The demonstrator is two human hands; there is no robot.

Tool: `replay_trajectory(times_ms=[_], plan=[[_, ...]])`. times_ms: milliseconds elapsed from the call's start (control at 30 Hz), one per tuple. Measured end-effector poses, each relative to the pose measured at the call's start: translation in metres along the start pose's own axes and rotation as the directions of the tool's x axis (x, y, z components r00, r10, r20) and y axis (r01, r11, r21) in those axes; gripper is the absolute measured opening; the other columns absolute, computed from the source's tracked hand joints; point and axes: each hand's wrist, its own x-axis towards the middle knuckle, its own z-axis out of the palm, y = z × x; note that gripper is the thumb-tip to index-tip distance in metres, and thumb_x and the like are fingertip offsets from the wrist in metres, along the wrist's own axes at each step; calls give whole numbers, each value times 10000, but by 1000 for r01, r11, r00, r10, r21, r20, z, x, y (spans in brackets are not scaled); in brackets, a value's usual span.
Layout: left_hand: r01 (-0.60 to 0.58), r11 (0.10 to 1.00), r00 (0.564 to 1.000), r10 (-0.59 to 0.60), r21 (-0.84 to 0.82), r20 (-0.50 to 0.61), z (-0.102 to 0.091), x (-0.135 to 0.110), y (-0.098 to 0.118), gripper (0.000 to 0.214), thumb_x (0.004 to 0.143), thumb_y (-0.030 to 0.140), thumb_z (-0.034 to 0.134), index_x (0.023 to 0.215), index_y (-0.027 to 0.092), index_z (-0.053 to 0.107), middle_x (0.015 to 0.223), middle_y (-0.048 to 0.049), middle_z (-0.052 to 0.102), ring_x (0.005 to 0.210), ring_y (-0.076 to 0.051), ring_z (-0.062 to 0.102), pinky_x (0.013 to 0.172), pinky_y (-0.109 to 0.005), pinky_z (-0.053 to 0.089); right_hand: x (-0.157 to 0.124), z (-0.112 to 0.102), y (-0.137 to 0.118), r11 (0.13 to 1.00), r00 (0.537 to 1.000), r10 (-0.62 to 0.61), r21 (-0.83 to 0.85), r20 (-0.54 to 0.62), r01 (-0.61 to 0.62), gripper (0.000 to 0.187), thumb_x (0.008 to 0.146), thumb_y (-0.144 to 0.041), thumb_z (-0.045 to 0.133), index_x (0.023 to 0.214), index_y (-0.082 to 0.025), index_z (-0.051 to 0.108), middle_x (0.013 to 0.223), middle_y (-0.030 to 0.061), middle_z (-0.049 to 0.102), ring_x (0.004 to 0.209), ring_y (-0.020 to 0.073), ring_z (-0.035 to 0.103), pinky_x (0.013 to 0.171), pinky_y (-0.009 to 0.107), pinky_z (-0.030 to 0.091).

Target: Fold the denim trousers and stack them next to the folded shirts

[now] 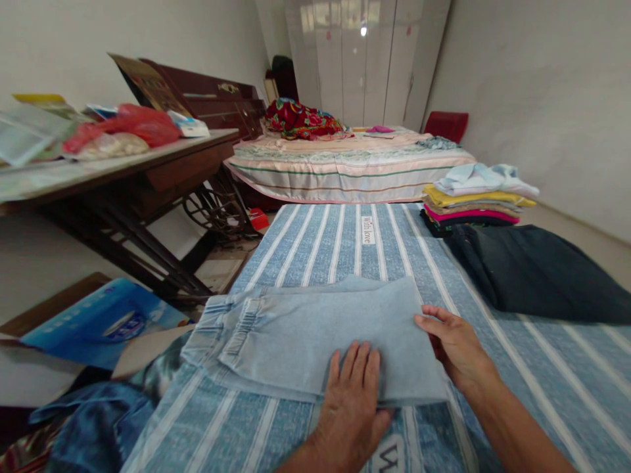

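Left hand (352, 401) nearest: palm down, fingers extended, flat on the near part of the pale-blue denim trousers (315, 341), not gripping. Right hand (456, 348) at their right edge, fingers bent, thumb side not clear; can't tell if it's pinching the fabric.

Trousers are folded, lying crosswise on a blue-and-white striped cover (325, 230), center of the near area. Gathered elastic bands (241, 332) at the left end, the layers there slightly offset. "With love" patch (367, 230) printed on the cover beyond them.

Right side of cover: dark trousers (537, 272), folded flat, well apart from the denim pair. Just behind: stack of folded clothes (476, 200), white/pale blue on top, then yellow, tan, pink, black.

Left: treadle sewing table (187, 164) with red plastic bag (152, 125) on top. Below it, blue printed carton (106, 322); crumpled blue jeans (93, 427) in the near-left corner.

Far end: bed (345, 167) with striped sheet, red floral quilt (300, 119) bunched on it; glossy white wardrobe (365, 72) behind; red chair (446, 125) by the right wall.
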Motion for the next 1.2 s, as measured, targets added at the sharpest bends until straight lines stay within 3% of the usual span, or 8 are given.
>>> replay_trajectory(times_ms=[133,267,367,467,600,833,1033,1200], plan=[[28,999,1000,-28,22,-6,-1,3,3,630,865,436,445,1413,152,320,1469,-128,338,1365,-303,267,1107,-540,219,-2,10,-2,995,995,-97,-22,-15,96,718,533,-363,801,1164,-189,504,548,-51,600,427,127,511,428,229,402],[56,998,998,-56,2,13,-4,5,2,542,870,320,424,1383,151,372,1443,-115,389,1350,-276,307,1112,-516,222,-6,-2,-1,857,933,-348,-372,96,358,501,748,-421,606,1182,-173,568,542,-45,560,460,134,510,456,250,427],[69,997,998,-69,-17,-7,-7,5,4,510,874,284,413,1368,156,386,1416,-114,429,1333,-263,340,1106,-501,242,-13,-27,4,451,794,-524,-690,308,566,377,831,-280,433,1150,-207,621,818,31,664,746,189,627,681,324,520],[71,997,997,-71,-35,-6,-12,6,8,482,883,292,415,1345,156,403,1400,-118,449,1326,-265,349,1098,-505,256,-16,-51,13,16,612,-574,-740,544,673,490,801,-145,389,1248,-247,561,1287,70,536,1158,238,518,941,408,458],[60,997,998,-61,-45,-4,-20,5,10,449,896,325,421,1301,131,434,1364,-138,482,1311,-276,367,1081,-521,279,-8,-62,23,-277,416,-440,-561,796,780,529,753,-73,432,1228,-254,579,1420,51,414,1333,254,326,1049,457,369],[-16,1000,995,17,18,-101,-16,0,-1,371,922,330,397,1220,127,483,1253,-120,574,1247,-222,452,1063,-430,345,3,-60,28,-407,319,-272,-408,908,817,589,758,-123,524,1335,-232,479,1397,88,448,1302,263,381,1050,467,353],[4,1000,988,-3,11,-155,-8,1,1,381,919,356,400,1204,120,488,1242,-128,581,1244,-229,456,1058,-456,352,3,-70,27,-402,97,-457,-302,884,864,517,757,-25,409,1217,-196,572,1257,78,585,1215,207,491,1047,420,372],[-187,982,973,189,27,-130,-12,-22,-29,527,848,344,514,1320,146,389,1371,-118,480,1304,-222,388,1081,-419,346,4,-67,5,-320,146,-388,-281,910,905,352,809,-100,483,1103,-236,623,1175,59,640,1149,201,551,1055,448,357]])
